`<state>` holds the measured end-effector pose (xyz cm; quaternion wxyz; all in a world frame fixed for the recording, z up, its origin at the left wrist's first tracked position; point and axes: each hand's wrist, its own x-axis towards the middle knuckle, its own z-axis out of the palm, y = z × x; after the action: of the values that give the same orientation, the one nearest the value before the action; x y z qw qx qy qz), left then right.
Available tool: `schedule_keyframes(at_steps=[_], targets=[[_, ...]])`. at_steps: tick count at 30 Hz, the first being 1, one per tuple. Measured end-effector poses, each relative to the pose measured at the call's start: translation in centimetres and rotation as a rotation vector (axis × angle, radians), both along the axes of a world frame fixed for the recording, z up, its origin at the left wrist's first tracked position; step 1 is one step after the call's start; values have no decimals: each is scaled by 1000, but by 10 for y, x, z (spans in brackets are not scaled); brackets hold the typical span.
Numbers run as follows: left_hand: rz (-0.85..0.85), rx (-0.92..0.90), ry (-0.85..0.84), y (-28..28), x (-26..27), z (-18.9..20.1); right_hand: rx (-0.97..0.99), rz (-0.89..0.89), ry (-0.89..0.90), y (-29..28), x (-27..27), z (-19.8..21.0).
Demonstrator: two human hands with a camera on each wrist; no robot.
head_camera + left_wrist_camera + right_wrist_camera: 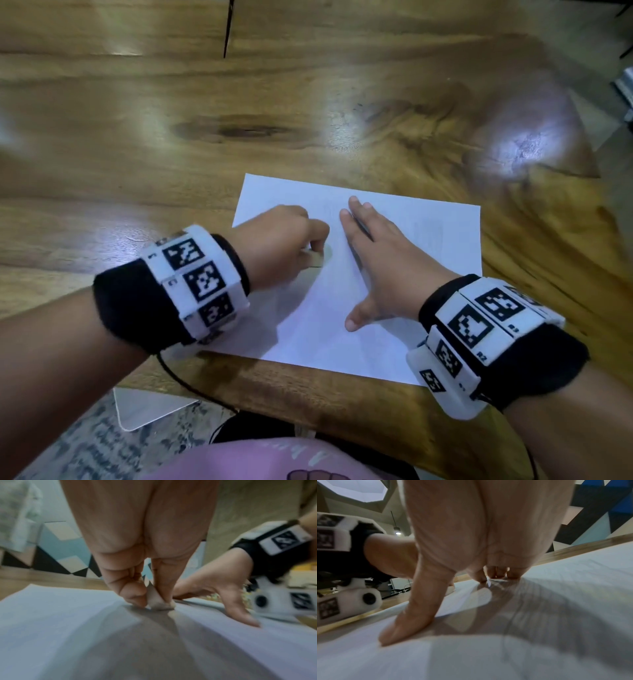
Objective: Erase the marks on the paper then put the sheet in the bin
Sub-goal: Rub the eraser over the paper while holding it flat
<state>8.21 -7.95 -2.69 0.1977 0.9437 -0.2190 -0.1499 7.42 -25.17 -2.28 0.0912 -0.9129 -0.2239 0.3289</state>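
From the head view, the paper (404, 246) lies on the wooden table (137, 137) near its front edge, under both hands. The left wrist view alone shows the eraser (158, 601) pinched by the left hand (142, 555), touching the sheet. The right wrist view shows the right hand (467, 534) flat, fingers straight, pressing the paper.

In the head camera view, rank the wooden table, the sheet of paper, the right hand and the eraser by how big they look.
1. wooden table
2. sheet of paper
3. right hand
4. eraser, mostly hidden by the left hand pinching it
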Motion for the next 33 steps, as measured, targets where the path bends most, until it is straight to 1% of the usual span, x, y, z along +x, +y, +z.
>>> schedule_keyframes(at_steps=[2,4,6,8,11,13,15,17,18,20,22,24,26,27,30,33], targets=[[-76,-16,8,7,-23,0,2,-3,10,0,0,0],[-142,-63,129,16,-55,-1,7,-9,14,-1,0,0],[-140,-82,235,24,-67,-2,8,-8,12,-1,0,0],[-79,-89,210,24,-53,-1,8,-2,4,-1,0,-1],[32,-50,55,19,-30,-1,13,2,-7,-1,-1,-1],[17,-38,29,22,-35,-3,12,3,-6,-1,-1,0],[-74,-27,123,28,-53,-1,14,-1,-2,-1,-1,-1],[-139,-16,283,33,-66,2,22,-8,-2,-2,0,-2],[-164,4,344,34,-65,4,29,-14,-3,-2,0,-2],[-185,58,397,33,-51,10,44,-28,-4,-2,0,-2],[-109,61,340,27,-25,15,61,-41,-8,-2,1,-2],[82,-25,253,22,8,18,73,-53,-21,-1,5,-1],[268,-137,225,15,37,20,68,-69,-57,-1,11,1],[327,-168,226,10,47,19,61,-72,-76,-1,14,2],[406,-159,206,-7,59,11,32,-52,-118,-1,19,3],[427,-120,114,-18,59,5,33,-47,-119,-2,18,2]])
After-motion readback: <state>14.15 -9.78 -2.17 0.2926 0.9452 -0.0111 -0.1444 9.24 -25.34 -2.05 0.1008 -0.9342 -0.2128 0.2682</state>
